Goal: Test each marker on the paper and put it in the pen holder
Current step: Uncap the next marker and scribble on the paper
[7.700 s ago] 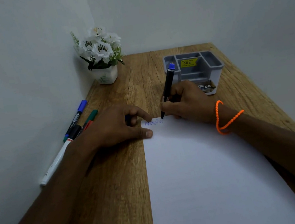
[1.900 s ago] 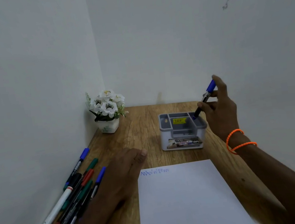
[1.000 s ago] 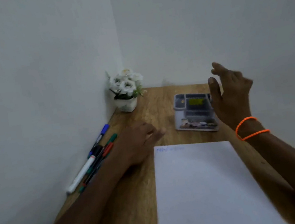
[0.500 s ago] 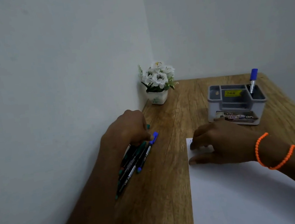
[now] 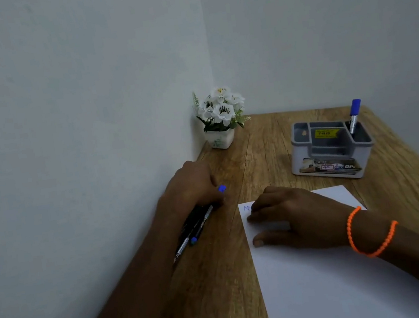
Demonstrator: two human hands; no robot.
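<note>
My left hand (image 5: 189, 188) lies by the left wall on a bunch of dark markers (image 5: 195, 228), fingers curled around one whose blue cap (image 5: 222, 189) sticks out past my fingertips. My right hand (image 5: 294, 214), with an orange bead bracelet on its wrist, rests flat and empty on the top left corner of the white paper (image 5: 329, 290), partly covering a blue scribble (image 5: 247, 208). The grey pen holder (image 5: 310, 155) stands behind the paper. One blue-capped marker (image 5: 355, 114) stands upright in its right compartment.
A small white pot of white flowers (image 5: 220, 119) sits in the far corner where the two walls meet. The left wall runs close along the markers. The wooden table (image 5: 221, 292) ends at the right, just past the holder.
Since a second ago my right hand has come down from the holder onto the paper's corner. My left hand has moved left onto the markers and closed on one.
</note>
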